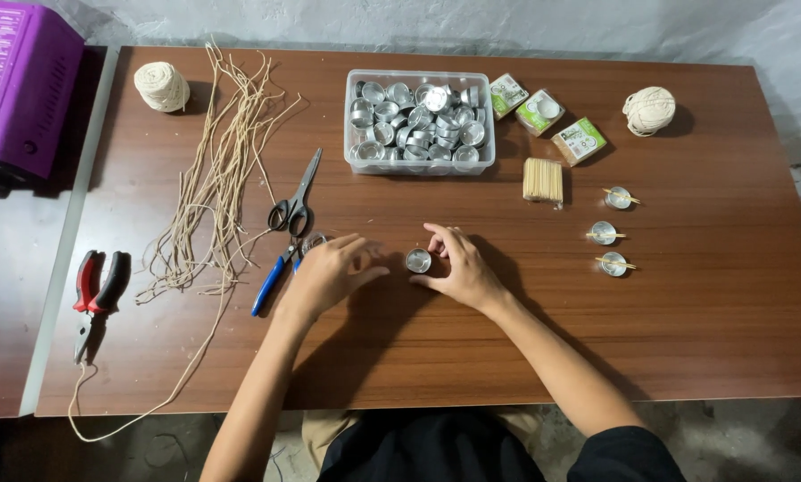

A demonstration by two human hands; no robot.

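The right hand (pixel 458 268) curls around a small metal tealight cup (pixel 418 261), thumb and fingertips touching its rim from the three o'clock side, a loose pinch rather than a clamp. The left hand (pixel 329 272) sits just at nine o'clock of the cup, fingers bent and half closed; whether it pinches anything I cannot tell. The cup stands upright on the wooden table (pixel 686 339), near its middle. It looks thin, light and easily dented, probably slick too, so the rim is the place to hold it, gently.

At twelve o'clock stands a clear tub (pixel 418 165) full of like cups. Scissors (pixel 295 203) and blue-handled pliers (pixel 271 281) lie at ten o'clock, beside loose cord strands (pixel 213 178). At two o'clock lies a bundle of sticks (pixel 542 179); at three, three cups with sticks laid across (pixel 605 234).
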